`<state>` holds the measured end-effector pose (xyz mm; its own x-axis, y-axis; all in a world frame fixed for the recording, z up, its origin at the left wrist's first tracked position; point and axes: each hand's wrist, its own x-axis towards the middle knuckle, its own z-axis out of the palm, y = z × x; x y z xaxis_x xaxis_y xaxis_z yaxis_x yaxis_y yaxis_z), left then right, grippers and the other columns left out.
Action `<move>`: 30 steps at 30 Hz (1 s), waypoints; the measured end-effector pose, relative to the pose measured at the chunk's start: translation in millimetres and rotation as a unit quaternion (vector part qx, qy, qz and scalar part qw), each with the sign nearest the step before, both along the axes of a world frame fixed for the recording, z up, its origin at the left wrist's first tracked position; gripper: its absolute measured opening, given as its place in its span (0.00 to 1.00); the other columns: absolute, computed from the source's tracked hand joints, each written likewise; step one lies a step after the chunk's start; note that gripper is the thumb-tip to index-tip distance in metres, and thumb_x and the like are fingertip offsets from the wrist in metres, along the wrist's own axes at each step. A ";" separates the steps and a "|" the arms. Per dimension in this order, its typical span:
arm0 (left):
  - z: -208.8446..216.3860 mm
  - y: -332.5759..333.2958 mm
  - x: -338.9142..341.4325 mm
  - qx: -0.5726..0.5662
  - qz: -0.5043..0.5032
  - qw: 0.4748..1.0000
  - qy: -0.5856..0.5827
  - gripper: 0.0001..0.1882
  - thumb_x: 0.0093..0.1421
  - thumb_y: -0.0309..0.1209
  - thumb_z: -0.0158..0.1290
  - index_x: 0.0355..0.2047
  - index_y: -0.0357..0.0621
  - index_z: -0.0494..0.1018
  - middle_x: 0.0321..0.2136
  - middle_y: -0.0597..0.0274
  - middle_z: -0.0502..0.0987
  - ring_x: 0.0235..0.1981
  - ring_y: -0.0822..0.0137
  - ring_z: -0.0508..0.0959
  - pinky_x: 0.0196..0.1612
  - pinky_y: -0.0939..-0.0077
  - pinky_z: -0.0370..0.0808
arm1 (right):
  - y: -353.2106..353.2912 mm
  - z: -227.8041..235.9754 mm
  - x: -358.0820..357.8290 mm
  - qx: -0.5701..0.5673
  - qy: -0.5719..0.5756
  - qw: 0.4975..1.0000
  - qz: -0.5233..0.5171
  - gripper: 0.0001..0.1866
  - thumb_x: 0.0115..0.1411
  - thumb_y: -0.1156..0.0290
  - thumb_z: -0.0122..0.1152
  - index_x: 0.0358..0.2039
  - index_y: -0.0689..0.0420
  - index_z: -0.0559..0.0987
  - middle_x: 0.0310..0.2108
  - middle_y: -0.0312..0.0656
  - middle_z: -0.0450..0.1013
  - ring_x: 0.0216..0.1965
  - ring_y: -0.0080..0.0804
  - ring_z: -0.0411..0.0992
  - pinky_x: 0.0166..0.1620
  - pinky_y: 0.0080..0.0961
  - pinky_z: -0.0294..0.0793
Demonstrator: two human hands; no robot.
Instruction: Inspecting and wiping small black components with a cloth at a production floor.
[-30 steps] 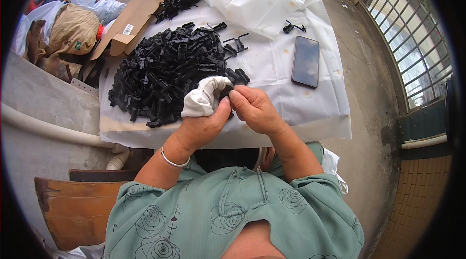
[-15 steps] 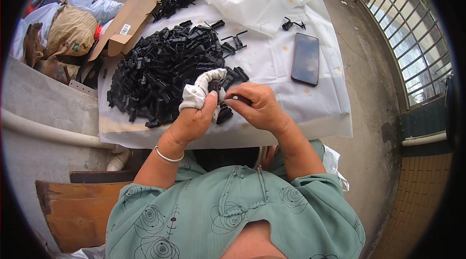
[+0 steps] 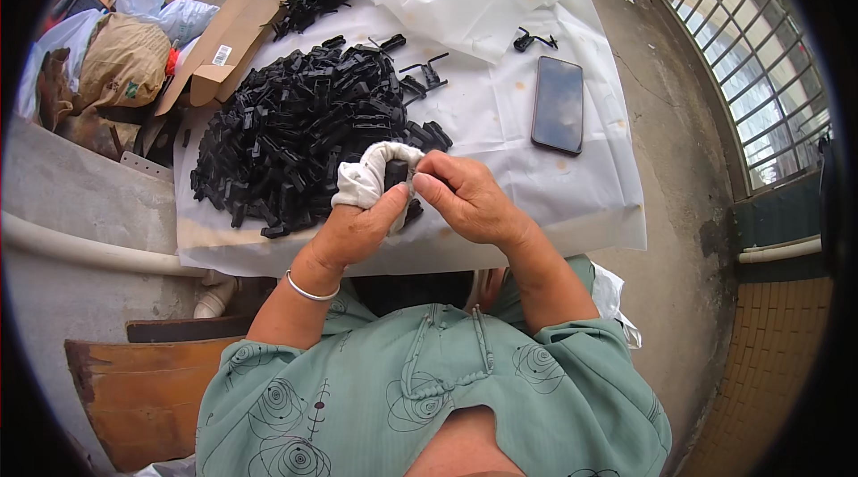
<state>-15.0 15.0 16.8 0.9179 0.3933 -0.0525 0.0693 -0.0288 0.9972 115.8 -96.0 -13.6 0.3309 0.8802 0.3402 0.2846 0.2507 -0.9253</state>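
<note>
Black plastic part: upright in the person's left hand, above the near edge of the tabletop.
Left hand: closed around the part, thumb against its lower end, white cloth wrapped about the fingers.
Right hand: curled in, thumb and forefinger drawn close together at the part's right edge; whether they gripped anything could not be told.
Bracelet: a pale band circled the left wrist.
Large pile: similar black pieces lay heaped just beyond the left hand on white sheeting.
Phone: rested face up to the right, well apart from the pile.
Lone black piece: lay just beyond the phone, thin arms sticking out.
Cardboard: an opened box flap leaned at the tabletop's left side.
Barred window: stood at far right.
</note>
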 end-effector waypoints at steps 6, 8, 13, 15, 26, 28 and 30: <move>-7.0 -0.3 3.6 0.077 0.020 0.997 -0.010 0.14 0.52 0.20 0.42 0.41 0.37 0.64 0.34 0.61 0.68 0.34 0.72 0.67 0.40 0.80 0.67 | 2.4 -4.0 -1.7 0.006 -0.051 0.999 -0.006 0.10 0.60 0.70 0.50 0.24 0.62 0.70 0.16 0.40 0.61 0.19 0.27 0.57 0.25 0.24 0.61; -9.6 0.0 5.9 0.128 0.013 0.992 -0.013 0.14 0.51 0.20 0.42 0.41 0.36 0.65 0.33 0.58 0.68 0.34 0.70 0.67 0.41 0.78 0.67 | 3.7 -4.6 -2.5 -0.002 -0.051 0.999 -0.013 0.11 0.60 0.71 0.50 0.23 0.62 0.70 0.16 0.40 0.61 0.19 0.27 0.56 0.25 0.25 0.61; -17.7 1.0 3.5 0.256 0.008 0.966 -0.037 0.15 0.50 0.21 0.42 0.40 0.34 0.65 0.32 0.54 0.68 0.34 0.64 0.69 0.42 0.76 0.67 | 6.5 -9.0 -12.1 -0.020 -0.054 0.997 -0.044 0.09 0.58 0.74 0.51 0.21 0.62 0.68 0.15 0.45 0.62 0.16 0.36 0.58 0.23 0.28 0.61; -8.2 -5.1 -4.7 0.280 0.004 0.958 -0.065 0.15 0.50 0.20 0.42 0.40 0.33 0.64 0.32 0.54 0.68 0.34 0.64 0.69 0.42 0.75 0.67 | 1.9 -1.6 -18.1 0.012 -0.069 0.997 -0.037 0.10 0.57 0.75 0.51 0.21 0.62 0.67 0.16 0.46 0.62 0.17 0.39 0.59 0.23 0.29 0.61; -7.3 -1.2 -28.6 0.328 0.047 0.942 -0.058 0.16 0.50 0.19 0.45 0.41 0.33 0.65 0.34 0.51 0.70 0.36 0.61 0.73 0.41 0.76 0.69 | 17.9 -13.1 -29.8 0.033 -0.038 0.998 0.027 0.12 0.59 0.73 0.51 0.20 0.62 0.66 0.17 0.47 0.63 0.19 0.45 0.62 0.24 0.33 0.62; -8.8 12.8 -29.0 0.371 0.107 0.915 -0.117 0.19 0.52 0.17 0.47 0.47 0.32 0.65 0.42 0.50 0.72 0.41 0.60 0.74 0.46 0.75 0.69 | 15.3 -2.5 -19.9 0.026 -0.077 0.997 -0.006 0.12 0.59 0.73 0.51 0.20 0.62 0.66 0.17 0.47 0.63 0.19 0.44 0.62 0.24 0.32 0.62; 8.4 43.9 -28.9 0.497 0.148 0.849 -0.103 0.24 0.52 0.17 0.48 0.52 0.36 0.63 0.44 0.49 0.71 0.45 0.57 0.72 0.49 0.74 0.68 | 15.6 0.4 -2.5 0.027 -0.120 0.987 -0.103 0.11 0.59 0.73 0.51 0.20 0.62 0.68 0.17 0.46 0.63 0.19 0.43 0.62 0.24 0.31 0.62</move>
